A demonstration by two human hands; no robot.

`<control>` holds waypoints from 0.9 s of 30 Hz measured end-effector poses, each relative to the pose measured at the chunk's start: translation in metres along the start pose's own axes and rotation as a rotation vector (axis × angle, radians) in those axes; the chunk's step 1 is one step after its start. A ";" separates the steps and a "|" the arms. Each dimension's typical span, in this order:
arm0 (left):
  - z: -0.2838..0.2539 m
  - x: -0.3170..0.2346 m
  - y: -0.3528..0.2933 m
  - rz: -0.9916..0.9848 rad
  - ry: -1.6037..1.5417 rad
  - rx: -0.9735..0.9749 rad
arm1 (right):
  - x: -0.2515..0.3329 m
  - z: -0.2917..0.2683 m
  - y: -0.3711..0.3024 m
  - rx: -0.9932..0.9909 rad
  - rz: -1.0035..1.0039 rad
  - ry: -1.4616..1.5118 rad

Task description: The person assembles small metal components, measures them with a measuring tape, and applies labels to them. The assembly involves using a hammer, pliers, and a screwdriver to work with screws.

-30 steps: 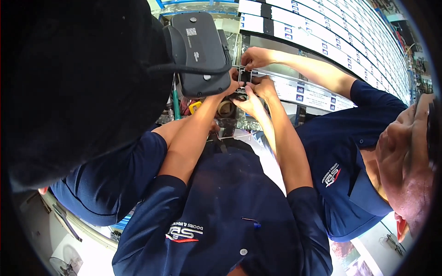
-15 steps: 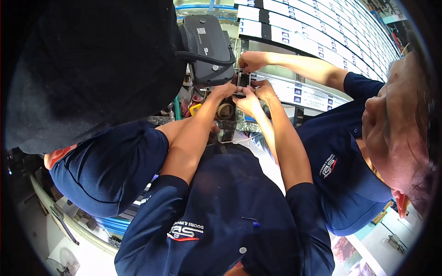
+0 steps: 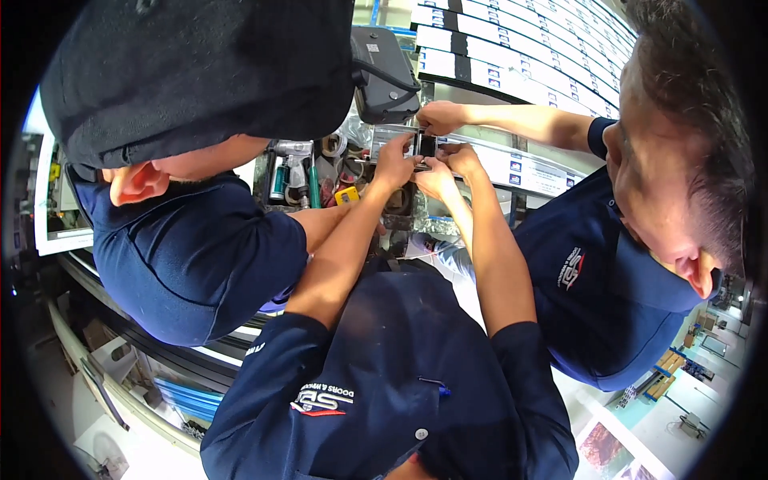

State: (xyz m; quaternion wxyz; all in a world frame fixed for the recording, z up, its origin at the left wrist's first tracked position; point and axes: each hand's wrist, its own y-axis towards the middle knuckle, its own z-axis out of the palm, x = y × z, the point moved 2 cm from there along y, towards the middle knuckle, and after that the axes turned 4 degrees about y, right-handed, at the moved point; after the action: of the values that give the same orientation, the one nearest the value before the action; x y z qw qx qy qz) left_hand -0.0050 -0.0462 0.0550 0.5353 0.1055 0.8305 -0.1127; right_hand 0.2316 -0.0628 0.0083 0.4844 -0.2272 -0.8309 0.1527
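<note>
A small black part (image 3: 426, 146) sits against a silver-white profile (image 3: 512, 166) in front of me. My left hand (image 3: 394, 162) pinches the part from its left side. From the right and below, my right hand (image 3: 450, 166) grips the same part, fingers curled on it. A co-worker's hand (image 3: 439, 118) reaches in from the right and touches the top of the part. All three hands crowd together, so most of the part is hidden.
A dark grey case (image 3: 384, 76) lies just beyond the hands. A tray of tools holds a green-handled screwdriver (image 3: 313, 188) and a yellow item (image 3: 346, 194). Labelled white profiles (image 3: 520, 60) are stacked at the upper right. Co-workers in navy shirts lean in from the left (image 3: 200, 240) and right (image 3: 608, 280).
Both co-workers' heads have come closer into view and the grey case has shifted to the right. All three hands stay on the small black part.
</note>
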 end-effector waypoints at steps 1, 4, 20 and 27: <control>-0.002 -0.006 -0.015 0.080 0.036 -0.083 | -0.011 -0.005 0.000 -0.077 -0.009 0.135; -0.034 0.013 -0.087 0.277 0.069 -0.230 | 0.052 0.003 -0.041 -0.424 -0.210 0.000; -0.072 0.250 -0.278 -0.665 -1.183 -0.001 | -0.021 0.075 -0.318 0.249 -0.316 -0.146; -0.081 0.194 -0.245 -0.954 -1.278 0.072 | -0.152 0.072 -0.349 0.127 0.122 -0.158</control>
State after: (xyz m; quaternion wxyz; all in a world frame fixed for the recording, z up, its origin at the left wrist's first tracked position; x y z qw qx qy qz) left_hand -0.2258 -0.2445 -0.0715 0.7982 -0.3290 0.3142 -0.3949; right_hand 0.1541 -0.4417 0.0268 0.4206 -0.2335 -0.8398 0.2517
